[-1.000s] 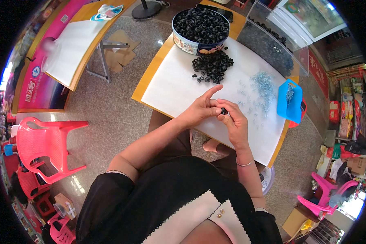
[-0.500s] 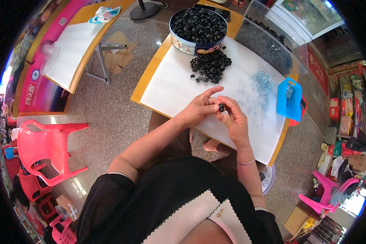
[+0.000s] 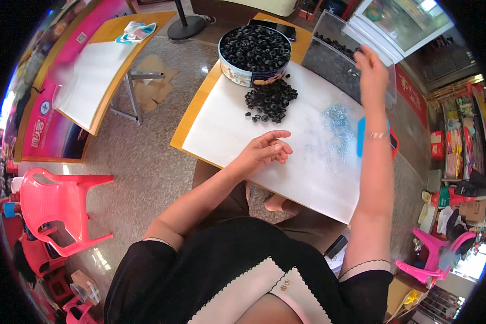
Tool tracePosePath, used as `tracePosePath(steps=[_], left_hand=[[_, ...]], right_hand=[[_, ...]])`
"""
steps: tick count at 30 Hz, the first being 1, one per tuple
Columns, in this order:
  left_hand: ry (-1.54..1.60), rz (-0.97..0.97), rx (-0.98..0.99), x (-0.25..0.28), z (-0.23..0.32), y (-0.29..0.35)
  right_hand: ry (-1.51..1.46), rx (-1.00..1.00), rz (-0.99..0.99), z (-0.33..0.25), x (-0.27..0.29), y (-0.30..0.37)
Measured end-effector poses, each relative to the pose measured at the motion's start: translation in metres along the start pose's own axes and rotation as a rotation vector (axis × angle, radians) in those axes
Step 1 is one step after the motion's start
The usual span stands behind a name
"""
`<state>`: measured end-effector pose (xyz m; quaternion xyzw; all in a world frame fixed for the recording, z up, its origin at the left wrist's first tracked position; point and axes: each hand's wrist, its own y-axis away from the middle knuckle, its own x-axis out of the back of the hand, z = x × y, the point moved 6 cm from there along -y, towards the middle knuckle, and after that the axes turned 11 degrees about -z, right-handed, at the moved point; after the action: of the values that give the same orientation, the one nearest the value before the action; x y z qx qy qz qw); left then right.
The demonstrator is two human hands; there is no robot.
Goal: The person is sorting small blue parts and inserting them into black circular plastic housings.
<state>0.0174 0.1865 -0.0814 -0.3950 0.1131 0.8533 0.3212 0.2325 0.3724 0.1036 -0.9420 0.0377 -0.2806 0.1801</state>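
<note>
My left hand [image 3: 264, 153] hovers over the near edge of a white sheet [image 3: 308, 183] on the table, fingers loosely bent and apart, with nothing visible in them. My right hand [image 3: 372, 75] is stretched out to the far right above a clear plastic bin [image 3: 329, 62] of black pieces; its fingers look apart, though slightly blurred, and I see nothing held. A heap of small black ring-like pieces [image 3: 272, 101] lies ahead of my left hand. Small pale-blue clear pieces [image 3: 337, 121] are scattered right of it. My right forearm partly hides a blue plastic tray [image 3: 361, 137].
A round printed tin [image 3: 259, 77] full of black pieces stands at the table's back, with a dark flat device [image 3: 278, 29] behind it. A red plastic chair [image 3: 59, 200] stands at left, near another table [image 3: 100, 70]. A pink chair [image 3: 429, 254] is at right.
Both hands were together around a small black piece. My right hand has parted and moved far right over the clear bin; the piece no longer shows. My left hand stays near, its fingers loosened.
</note>
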Motion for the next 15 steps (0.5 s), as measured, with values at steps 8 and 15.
tracePosePath(steps=[8, 15], left_hand=[[0.070, -0.026, 0.000, -0.003, -0.001, 0.001], [0.088, -0.009, -0.025, 0.005, -0.005, 0.000]], right_hand=[[0.133, 0.153, -0.206, -0.008, -0.071, 0.057], [0.108, 0.294, -0.514, -0.008, -0.152, 0.139]])
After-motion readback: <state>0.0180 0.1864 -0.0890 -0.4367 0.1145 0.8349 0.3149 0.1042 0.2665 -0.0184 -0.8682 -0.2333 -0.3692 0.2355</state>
